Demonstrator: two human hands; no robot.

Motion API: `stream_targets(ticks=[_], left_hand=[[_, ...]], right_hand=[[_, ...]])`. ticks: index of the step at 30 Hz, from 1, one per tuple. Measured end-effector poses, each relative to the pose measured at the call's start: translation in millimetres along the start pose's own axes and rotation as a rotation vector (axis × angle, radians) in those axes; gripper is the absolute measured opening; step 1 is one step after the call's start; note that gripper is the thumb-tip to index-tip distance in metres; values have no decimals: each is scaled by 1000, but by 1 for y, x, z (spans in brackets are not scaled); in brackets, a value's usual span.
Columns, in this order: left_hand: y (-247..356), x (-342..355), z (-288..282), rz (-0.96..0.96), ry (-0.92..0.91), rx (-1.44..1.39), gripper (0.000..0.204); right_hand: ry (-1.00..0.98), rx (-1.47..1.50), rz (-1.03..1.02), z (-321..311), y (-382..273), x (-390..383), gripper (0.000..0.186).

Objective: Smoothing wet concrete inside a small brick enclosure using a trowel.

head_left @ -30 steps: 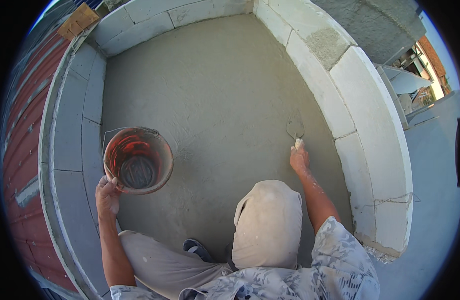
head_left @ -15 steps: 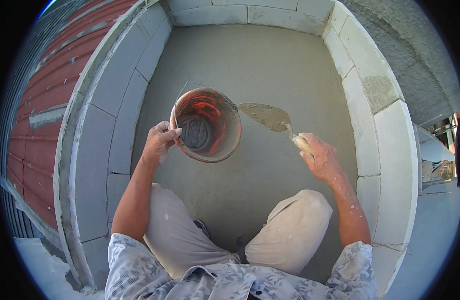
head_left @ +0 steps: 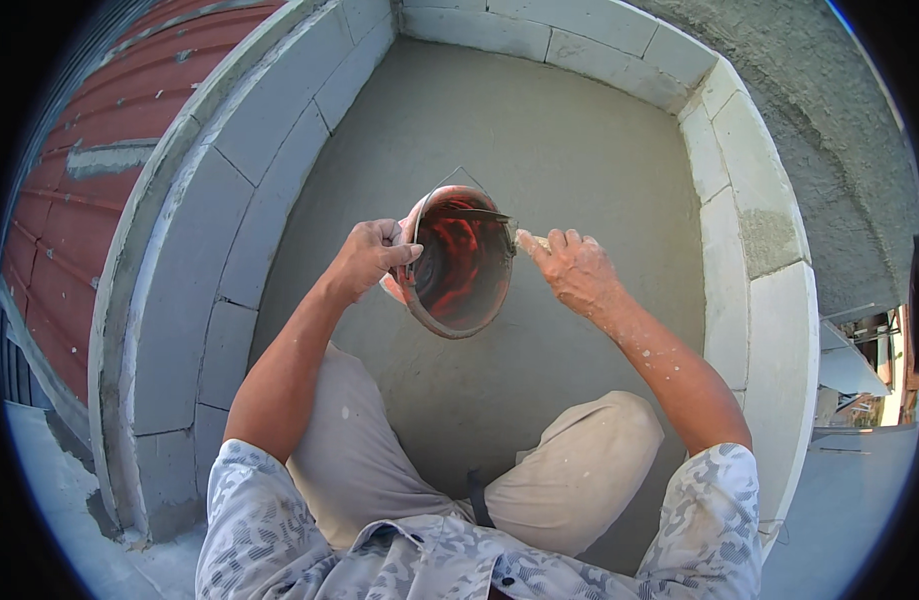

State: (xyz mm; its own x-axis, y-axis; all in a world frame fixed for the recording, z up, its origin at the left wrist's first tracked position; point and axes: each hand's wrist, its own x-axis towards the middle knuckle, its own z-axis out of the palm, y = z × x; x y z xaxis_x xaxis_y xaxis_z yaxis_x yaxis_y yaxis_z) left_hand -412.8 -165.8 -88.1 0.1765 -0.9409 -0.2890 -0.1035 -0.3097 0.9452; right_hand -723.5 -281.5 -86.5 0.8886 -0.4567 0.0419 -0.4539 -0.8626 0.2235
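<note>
Scuffed rnd bucket [head_left: 466, 275] in LH [head_left: 372, 260], metal trowel [head_left: 469, 214] in RH [head_left: 577, 270]

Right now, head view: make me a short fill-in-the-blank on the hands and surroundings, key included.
1. The right hand grips the trowel by its ____.
2. The left hand holds a bucket whose inside shows smears coloured ____.
3. The low wall around the grey floor is built of pale ____.
4. Of plain or patterned, the shirt is ____.

Missing words: handle; red; blocks; patterned.

Block walls [head_left: 189, 290]: pale grey, kinda boxing me in
Floor [head_left: 539, 130]: plain grey
Sheeting [head_left: 69, 230]: ribbed, red, off my left
Light: daylight
</note>
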Motion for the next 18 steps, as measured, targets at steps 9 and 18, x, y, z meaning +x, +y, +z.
stream_targets(ticks=[9, 18], left_hand=[[-14, 4, 3, 100, 220, 115, 21], [-9, -1, 9, 177, 311, 143, 25]], right_hand=[[-349, 263, 213, 1, -22, 8, 53], [-692, 1063, 365, 4, -27, 2, 42]])
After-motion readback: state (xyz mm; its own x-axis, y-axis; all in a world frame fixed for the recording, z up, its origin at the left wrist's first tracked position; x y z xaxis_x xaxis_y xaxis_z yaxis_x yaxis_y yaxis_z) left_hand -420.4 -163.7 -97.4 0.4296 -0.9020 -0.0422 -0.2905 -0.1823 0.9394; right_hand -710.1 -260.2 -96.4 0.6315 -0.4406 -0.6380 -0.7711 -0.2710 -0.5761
